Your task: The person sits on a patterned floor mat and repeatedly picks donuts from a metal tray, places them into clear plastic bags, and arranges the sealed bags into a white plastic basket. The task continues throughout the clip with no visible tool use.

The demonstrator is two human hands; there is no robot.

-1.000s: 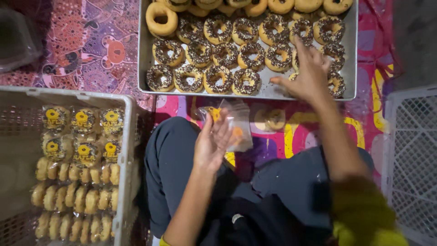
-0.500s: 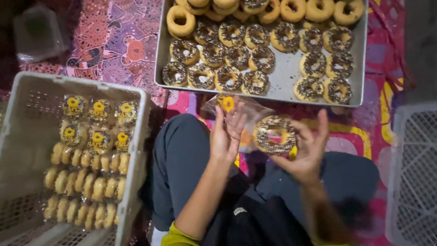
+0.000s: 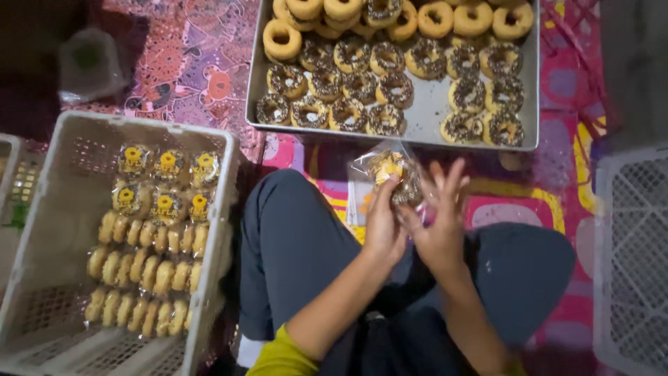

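Note:
My left hand (image 3: pixel 383 221) grips a clear plastic bag (image 3: pixel 388 169) with a yellow label, held above my lap. A sprinkle-topped doughnut (image 3: pixel 407 191) sits in the bag's mouth. My right hand (image 3: pixel 440 216) presses against that doughnut with fingers spread, right beside my left hand. Beyond both hands lies a metal tray (image 3: pixel 431 104) filled with several rows of sprinkled and plain doughnuts.
A white plastic crate (image 3: pixel 66 209) at my left holds several bagged doughnuts in rows. Another white crate (image 3: pixel 630 257) stands at the right edge. A crumpled clear bag (image 3: pixel 87 63) lies at the far left on the patterned mat (image 3: pixel 188 63). My knees fill the foreground.
My right hand lifted a sprinkled doughnut off the tray, carried it back toward me, and now pushes it into the bag held by my left hand.

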